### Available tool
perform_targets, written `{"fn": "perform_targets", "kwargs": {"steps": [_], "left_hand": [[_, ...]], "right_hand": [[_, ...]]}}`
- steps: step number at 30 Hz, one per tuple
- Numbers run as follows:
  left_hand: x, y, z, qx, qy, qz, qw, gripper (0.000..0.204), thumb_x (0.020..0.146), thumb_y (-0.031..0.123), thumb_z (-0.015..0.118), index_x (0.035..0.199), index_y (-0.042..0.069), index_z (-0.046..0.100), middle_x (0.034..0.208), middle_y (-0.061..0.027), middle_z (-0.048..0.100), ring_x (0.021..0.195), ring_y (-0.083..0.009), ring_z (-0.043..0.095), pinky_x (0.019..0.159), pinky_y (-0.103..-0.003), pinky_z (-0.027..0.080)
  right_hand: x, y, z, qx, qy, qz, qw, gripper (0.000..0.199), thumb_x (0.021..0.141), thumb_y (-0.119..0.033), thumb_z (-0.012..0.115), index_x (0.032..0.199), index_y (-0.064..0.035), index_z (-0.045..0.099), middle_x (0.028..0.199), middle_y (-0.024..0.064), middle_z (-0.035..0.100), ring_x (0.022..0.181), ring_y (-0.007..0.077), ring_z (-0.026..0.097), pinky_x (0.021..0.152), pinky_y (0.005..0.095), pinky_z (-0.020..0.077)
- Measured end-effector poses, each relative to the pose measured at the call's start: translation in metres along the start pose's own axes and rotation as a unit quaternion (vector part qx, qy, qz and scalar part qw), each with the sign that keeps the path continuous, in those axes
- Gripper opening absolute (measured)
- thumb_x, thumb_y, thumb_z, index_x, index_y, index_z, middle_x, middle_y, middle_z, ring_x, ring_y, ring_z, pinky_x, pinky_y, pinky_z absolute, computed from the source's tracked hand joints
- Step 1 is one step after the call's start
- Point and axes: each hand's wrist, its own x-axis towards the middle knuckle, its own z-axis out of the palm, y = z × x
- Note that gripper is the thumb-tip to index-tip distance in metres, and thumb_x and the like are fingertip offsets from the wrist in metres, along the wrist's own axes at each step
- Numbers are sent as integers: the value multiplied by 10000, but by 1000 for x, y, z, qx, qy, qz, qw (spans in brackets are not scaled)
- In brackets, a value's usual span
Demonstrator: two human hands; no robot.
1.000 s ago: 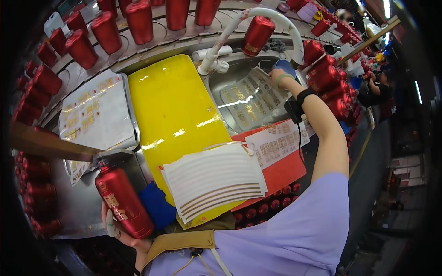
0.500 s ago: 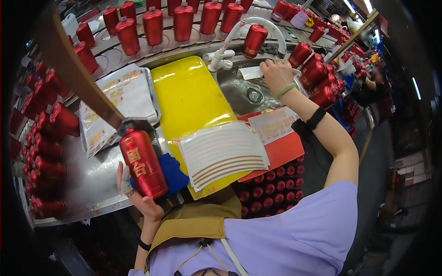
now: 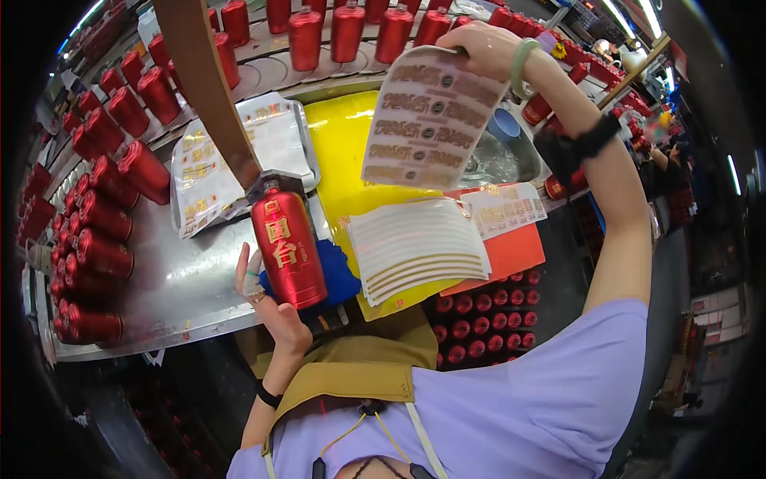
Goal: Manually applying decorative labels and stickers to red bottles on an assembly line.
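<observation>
A red bottle with gold lettering leans at the lower end of a wooden bar, its neck in a dark holder. Beside the bottle's lower left side is my left hand, fingers stretched and apart, not wrapped round it; whether they touch is hard to tell. A blue cloth lies behind the bottle. Up at the right, my right hand pinches the top edge of a pale sheet of gold transfer stickers, which hangs over a yellow board and part of the sink.
White strips with gold edges lie on the yellow board, next to a red card. A metal tray carries more sticker sheets. The sink contains a blue bowl. Red bottles crowd the left; others line the conveyor.
My right hand has risen from the sink with the sticker sheet, now held up over the yellow board. My left hand stays by the bottle. The whole view has shifted.
</observation>
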Motion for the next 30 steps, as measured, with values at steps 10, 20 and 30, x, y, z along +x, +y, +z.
{"fn": "perform_targets", "kwargs": {"steps": [10,20,30], "left_hand": [[-1,-4,-5,32,-7,-1,999,922,1012,720,282,1498,-56,392,1565,-299,349,1444,-419,348,1191,-520,243],[-3,-10,-4,-8,0,-16,1000,953,997,756,284,1489,-52,398,1557,-298,347,1448,-414,348,1191,-528,243],[1,-11,-14,-142,11,-100,985,951,994,765,365,1541,-13,344,1621,-191,341,1524,-305,304,1235,-485,241]], "right_hand": [[141,-24,178,55,-163,-7,985,303,858,-167,705,1155,-114,735,1057,185,747,1005,390,708,890,482,558],[131,-65,238,8,-94,70,993,412,917,-110,676,1324,-156,641,1334,129,652,1195,370,645,970,461,551],[-34,-46,239,383,-95,320,862,215,898,-158,734,1065,-23,733,891,99,757,784,275,715,757,399,580]]}}
